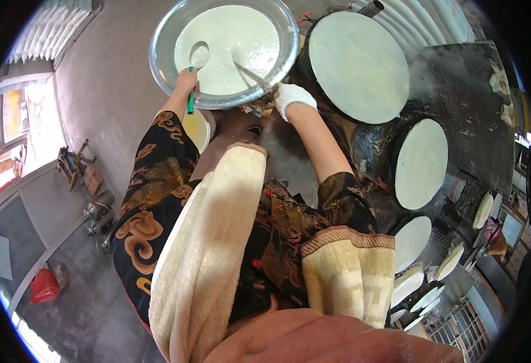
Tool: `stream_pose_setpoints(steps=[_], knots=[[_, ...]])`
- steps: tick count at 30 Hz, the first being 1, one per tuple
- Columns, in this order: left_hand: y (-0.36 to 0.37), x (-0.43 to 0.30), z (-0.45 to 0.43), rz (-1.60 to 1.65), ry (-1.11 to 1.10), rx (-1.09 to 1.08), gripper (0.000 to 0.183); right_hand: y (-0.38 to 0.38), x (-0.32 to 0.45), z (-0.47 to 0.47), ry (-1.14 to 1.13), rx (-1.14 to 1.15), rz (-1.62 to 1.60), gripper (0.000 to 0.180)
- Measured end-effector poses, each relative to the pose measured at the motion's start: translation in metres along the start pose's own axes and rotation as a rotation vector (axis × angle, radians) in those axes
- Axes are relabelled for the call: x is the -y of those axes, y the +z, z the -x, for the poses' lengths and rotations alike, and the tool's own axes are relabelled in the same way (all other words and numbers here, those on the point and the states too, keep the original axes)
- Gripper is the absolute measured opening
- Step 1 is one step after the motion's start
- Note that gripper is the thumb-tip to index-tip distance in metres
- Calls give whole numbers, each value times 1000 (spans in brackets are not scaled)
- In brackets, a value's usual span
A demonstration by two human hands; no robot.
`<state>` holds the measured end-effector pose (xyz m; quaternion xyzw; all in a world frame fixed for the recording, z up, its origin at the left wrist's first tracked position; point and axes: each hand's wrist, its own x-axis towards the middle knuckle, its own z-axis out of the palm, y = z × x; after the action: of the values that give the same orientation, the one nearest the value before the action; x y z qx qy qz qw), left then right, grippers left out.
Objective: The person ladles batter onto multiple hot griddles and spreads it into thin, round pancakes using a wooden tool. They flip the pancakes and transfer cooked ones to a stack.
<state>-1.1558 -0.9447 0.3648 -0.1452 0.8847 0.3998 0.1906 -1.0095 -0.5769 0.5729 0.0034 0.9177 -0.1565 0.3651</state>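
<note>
A wide metal basin (155,50) of white batter (227,36) stands before me. My left hand (186,80) is bare and closed around the green handle of a ladle (199,55), whose round bowl lies over the batter inside the basin. My right hand (296,99), in a white knitted glove, is at the basin's near right rim. It grips the end of a thin stick-like tool (250,73) that slants over the rim into the batter. To the right, a large round pan holds a pale, smooth sheet (360,68).
More round pans with pale tops (422,163) run down the right side, with steam near a dark surface (465,109). A pail (209,127) with yellow contents stands below the basin. A towel (220,218) hangs over my front. A red bag (44,286) lies at lower left.
</note>
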Motion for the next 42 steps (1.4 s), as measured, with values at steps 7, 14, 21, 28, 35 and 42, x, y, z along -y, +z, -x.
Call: stream_pose_setpoints(steps=[7,14,21,28,35,42], knots=[[27,-4,-20,318,-236,353,26,17,22,-22,85,-4,-360,45],[29,-100,18,980,-360,518,17,60,55,8,209,-117,-1077,43],[-102,-307,136,967,379,516,18,-23,75,105,-224,-273,-1538,43],[-270,-424,221,709,788,265,19,-122,74,191,-618,-274,-1610,27],[-282,-389,210,454,813,-170,20,-135,25,216,-596,-391,-1462,28],[-122,-284,195,1410,-335,1254,25,-49,-30,172,-206,-216,-1369,38]])
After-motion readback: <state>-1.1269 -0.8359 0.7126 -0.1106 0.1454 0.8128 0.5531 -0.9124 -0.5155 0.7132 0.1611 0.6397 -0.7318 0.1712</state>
